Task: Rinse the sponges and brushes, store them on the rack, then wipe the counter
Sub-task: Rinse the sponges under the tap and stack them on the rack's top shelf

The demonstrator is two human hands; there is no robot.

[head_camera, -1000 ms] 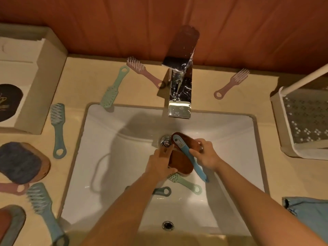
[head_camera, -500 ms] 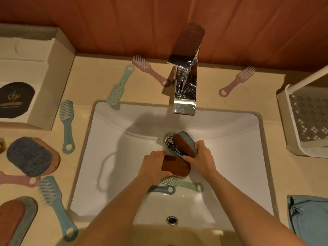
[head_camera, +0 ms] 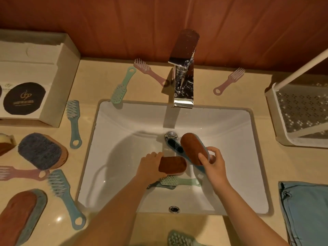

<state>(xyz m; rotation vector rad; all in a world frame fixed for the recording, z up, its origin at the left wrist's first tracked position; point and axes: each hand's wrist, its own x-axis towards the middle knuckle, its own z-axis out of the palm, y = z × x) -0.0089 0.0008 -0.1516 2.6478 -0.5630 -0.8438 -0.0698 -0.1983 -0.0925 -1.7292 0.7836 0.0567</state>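
Curled right hand (head_camera: 213, 165) grips an oval brown sponge (head_camera: 192, 147); left hand (head_camera: 150, 166) grips a flat brown sponge (head_camera: 172, 165). I read a glossy white sink (head_camera: 124, 130), beige counter (head_camera: 248, 96), reddish panelled wall (head_camera: 106, 23).

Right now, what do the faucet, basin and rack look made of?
Faucet: polished metal, probably chromed; mirror-like reflections.
Basin: glossy white, likely ceramic; soft highlights.
Rack: matte cream, probably plastic; perforated floor.
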